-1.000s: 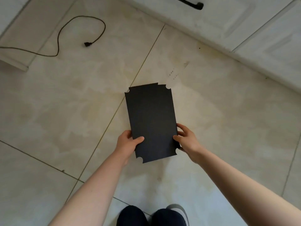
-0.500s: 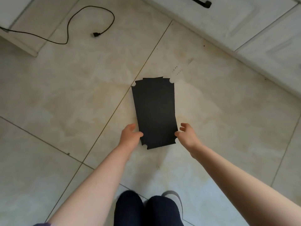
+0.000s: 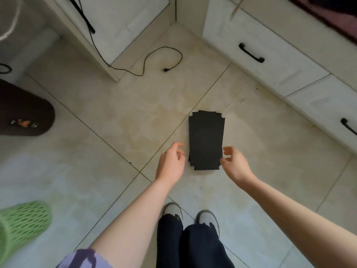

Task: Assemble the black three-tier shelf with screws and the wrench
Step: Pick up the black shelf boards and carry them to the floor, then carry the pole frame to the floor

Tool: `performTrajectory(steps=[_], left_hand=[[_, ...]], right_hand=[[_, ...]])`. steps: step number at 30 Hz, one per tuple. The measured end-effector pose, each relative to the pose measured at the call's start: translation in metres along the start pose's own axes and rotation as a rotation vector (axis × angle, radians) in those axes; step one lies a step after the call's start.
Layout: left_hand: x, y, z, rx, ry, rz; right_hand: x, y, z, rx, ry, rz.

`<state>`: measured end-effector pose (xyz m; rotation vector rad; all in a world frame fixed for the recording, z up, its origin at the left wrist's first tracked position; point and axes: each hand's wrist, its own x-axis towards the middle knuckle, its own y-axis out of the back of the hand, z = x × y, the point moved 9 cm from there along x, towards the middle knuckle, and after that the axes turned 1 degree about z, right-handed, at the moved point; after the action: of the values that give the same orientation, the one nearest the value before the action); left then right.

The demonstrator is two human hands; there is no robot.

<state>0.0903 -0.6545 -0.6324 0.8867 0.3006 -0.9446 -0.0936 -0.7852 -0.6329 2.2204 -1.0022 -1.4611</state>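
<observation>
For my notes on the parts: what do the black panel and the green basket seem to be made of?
Black panel: probably thin coated board or sheet metal, matte; it lies flat, without glare, with notched corners. Green basket: likely moulded plastic, with regular slotted holes in its wall.

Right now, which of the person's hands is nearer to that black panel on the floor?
Right. The right hand has its fingertips at the black shelf panel, at its near right edge, seemingly touching it. The left hand hovers beside the left edge, with a small gap showing.
</observation>
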Motion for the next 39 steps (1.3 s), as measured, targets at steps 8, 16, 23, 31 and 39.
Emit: performTrajectory(steps=[8, 16, 23, 31, 39], left_hand=[[-0.107, 0.119, 0.059, -0.149, 0.002, 0.201], [-0.267, 0.214, 0.082, -0.469, 0.112, 0.461], [-0.416, 0.302, 0.072, -0.535, 0.147, 0.722], [-0.562, 0.395, 0.04, -0.55, 0.177, 0.973], [-0.674, 0.456, -0.031, -0.668, 0.264, 1.175]], right_hand=[[-0.109, 0.039, -0.139, -0.182, 0.321, -0.04], [-0.265, 0.058, -0.253, -0.22, 0.602, -0.093], [-0.403, 0.046, -0.311, -0.223, 0.775, -0.233], [-0.537, -0.001, -0.346, -0.203, 0.852, -0.397], [-0.651, -0.061, -0.398, -0.182, 0.941, -0.471]])
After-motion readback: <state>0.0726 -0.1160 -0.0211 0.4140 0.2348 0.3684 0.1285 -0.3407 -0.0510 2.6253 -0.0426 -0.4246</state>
